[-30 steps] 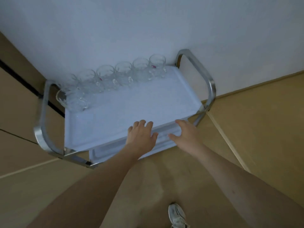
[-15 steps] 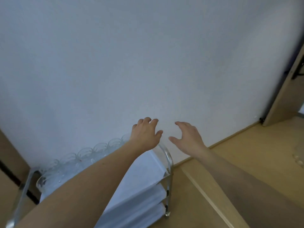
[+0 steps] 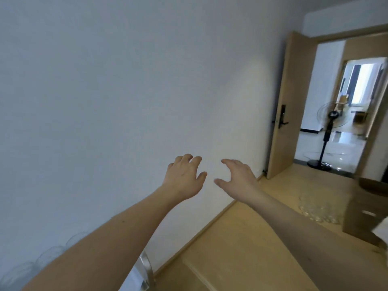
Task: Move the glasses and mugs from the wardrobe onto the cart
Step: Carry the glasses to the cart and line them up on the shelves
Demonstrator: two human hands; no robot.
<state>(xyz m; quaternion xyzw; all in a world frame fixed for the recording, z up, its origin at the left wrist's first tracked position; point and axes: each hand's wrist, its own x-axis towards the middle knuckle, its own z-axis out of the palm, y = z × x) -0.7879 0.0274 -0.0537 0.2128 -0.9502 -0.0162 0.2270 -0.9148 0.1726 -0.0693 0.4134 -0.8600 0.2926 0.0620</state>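
My left hand (image 3: 184, 178) and my right hand (image 3: 237, 177) are raised side by side in front of the white wall, fingers loosely spread, holding nothing. The cart (image 3: 144, 267) shows only as a chrome handle and a white edge at the bottom left, mostly behind my left forearm. Faint rims of clear glass mugs (image 3: 52, 254) on the cart appear below that forearm. Several clear glasses (image 3: 317, 211) stand on the wooden floor at the right. No wardrobe is in sight.
A wooden door (image 3: 283, 106) stands open at the right, leading to a hallway with a black standing fan (image 3: 327, 133). A brown box-like object (image 3: 365, 211) sits at the right edge beside the floor glasses. Light wooden floor (image 3: 241, 248) stretches between the cart and the door.
The view has swung up and right, away from the cart, toward the doorway. Both hands lifted off the cart's edge and now hang in the air, empty.
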